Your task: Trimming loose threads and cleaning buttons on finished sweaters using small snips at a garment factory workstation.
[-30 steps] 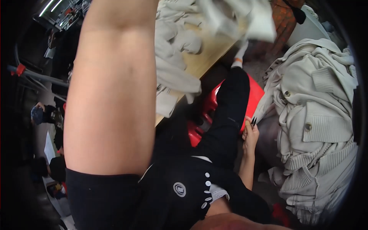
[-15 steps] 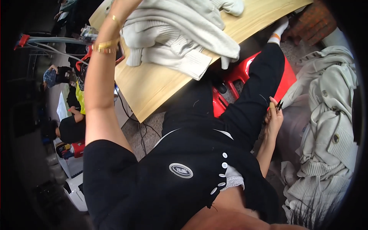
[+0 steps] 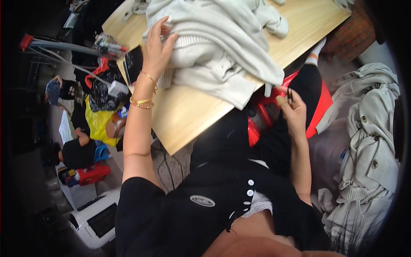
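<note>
A light grey knitted cardigan (image 3: 218, 38) lies heaped on the wooden table, one ribbed cuff hanging over the near edge. My left hand (image 3: 157, 47) is at the heap's left side, thumb apart from the bent fingers, the fingertips at the knit; nothing shows gripped in it. Below the hanging cuff, my right hand (image 3: 293, 111) is closed around small dark thread snips (image 3: 290, 95), largely covered by the fingers. One of its fingers wears a tan wrap. Whether that hand touches the cuff I cannot tell.
The pale wooden table (image 3: 180, 128) slants across in front of me. A red plastic stool (image 3: 321, 111) stands beside my leg. More grey knitwear (image 3: 372, 141) is piled at right. Bags, including a yellow one (image 3: 96, 122), cables and another person (image 3: 77, 150) are at left.
My left hand has come down from the far edge to the cardigan's left side. My right hand has risen from beside my leg toward the hanging cuff, still holding the snips.
</note>
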### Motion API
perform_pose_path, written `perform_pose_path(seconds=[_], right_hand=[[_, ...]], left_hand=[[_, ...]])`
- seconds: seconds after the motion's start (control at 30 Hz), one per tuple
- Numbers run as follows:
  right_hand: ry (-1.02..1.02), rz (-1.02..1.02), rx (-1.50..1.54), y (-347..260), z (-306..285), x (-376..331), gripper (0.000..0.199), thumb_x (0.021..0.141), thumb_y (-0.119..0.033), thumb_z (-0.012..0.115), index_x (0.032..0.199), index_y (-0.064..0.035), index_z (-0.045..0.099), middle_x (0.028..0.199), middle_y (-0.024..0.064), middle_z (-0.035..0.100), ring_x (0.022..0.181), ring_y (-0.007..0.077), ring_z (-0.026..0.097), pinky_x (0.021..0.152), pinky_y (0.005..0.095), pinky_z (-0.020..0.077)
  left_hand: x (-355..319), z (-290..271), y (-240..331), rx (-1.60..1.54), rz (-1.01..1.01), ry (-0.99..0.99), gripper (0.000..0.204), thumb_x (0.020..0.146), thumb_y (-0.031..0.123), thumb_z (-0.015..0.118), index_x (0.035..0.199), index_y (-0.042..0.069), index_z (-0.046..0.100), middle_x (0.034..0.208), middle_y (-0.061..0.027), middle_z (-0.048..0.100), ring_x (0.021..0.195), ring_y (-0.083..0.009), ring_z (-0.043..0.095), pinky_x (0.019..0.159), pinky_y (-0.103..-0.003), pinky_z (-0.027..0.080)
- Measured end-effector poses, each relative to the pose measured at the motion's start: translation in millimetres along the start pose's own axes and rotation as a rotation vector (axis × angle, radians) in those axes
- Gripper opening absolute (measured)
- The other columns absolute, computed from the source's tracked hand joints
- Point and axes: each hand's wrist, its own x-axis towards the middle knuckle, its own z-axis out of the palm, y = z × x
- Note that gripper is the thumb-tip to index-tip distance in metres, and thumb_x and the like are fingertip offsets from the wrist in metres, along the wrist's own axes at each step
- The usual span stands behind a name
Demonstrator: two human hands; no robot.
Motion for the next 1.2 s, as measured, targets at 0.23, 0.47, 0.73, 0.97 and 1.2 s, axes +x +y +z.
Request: perform_pose_path(seconds=[0.23, 0.47, 0.73, 0.97, 1.2], right_hand=[[-0.015, 0.044, -0.022, 7, 8, -4, 0.027, 0.097, -0.006, 0.069, 0.124, -0.0014, 0.068, 0.092, -0.0066, 0.065, 0.071, -0.0016, 0.052, 0.062, 0.0162, 0.0388], [0.183, 0.003, -0.051, -12, -21, -9, 0.029, 0.101, -0.013, 0.063, 0.129, -0.0035, 0.066, 0.066, -0.0126, 0.041, 0.049, -0.0023, 0.03, 0.045, 0.0184, 0.0201], [0.14, -0.102, 0.085, -21, -6, 3, 0.032, 0.098, -0.011, 0.068, 0.128, -0.0001, 0.066, 0.071, -0.011, 0.046, 0.053, -0.0018, 0.033, 0.046, 0.0182, 0.021], [0.079, -0.013, -0.014, -4, -3, -8, 0.032, 0.096, -0.015, 0.071, 0.126, -0.0032, 0.068, 0.071, -0.0118, 0.045, 0.053, -0.0022, 0.034, 0.047, 0.0182, 0.0224], [0.036, 0.025, 0.009, 4, 8, -8, 0.032, 0.096, -0.014, 0.072, 0.126, -0.0044, 0.069, 0.072, -0.0123, 0.044, 0.056, -0.0022, 0.035, 0.049, 0.0186, 0.0235]], left_hand=[[49, -16, -50, 0.243, -0.031, -0.047, 0.028, 0.091, 0.018, 0.069, 0.115, 0.006, 0.071, 0.102, -0.012, 0.069, 0.093, -0.0293, 0.068, 0.086, -0.039, 0.053], [10, -66, 89, -0.507, 0.21, 0.257, 0.016, 0.093, 0.0, 0.064, 0.108, -0.002, 0.069, 0.101, -0.0003, 0.062, 0.081, -0.0056, 0.053, 0.071, -0.019, 0.043], [-76, -15, 116, -0.263, 0.335, -0.707, 0.023, 0.086, 0.005, 0.068, 0.109, 0.004, 0.069, 0.1, -0.0138, 0.064, 0.091, -0.032, 0.063, 0.083, -0.036, 0.051], [-102, -28, 100, -0.449, -0.063, -0.392, 0.016, 0.09, 0.009, 0.075, 0.103, 0.002, 0.076, 0.096, -0.0075, 0.074, 0.091, -0.0155, 0.07, 0.081, -0.03, 0.053], [-103, -32, 88, -0.421, -0.25, 0.243, 0.056, 0.084, 0.005, 0.08, 0.136, 0.002, 0.058, 0.127, -0.008, 0.059, 0.086, -0.0092, 0.06, 0.077, -0.022, 0.048]])
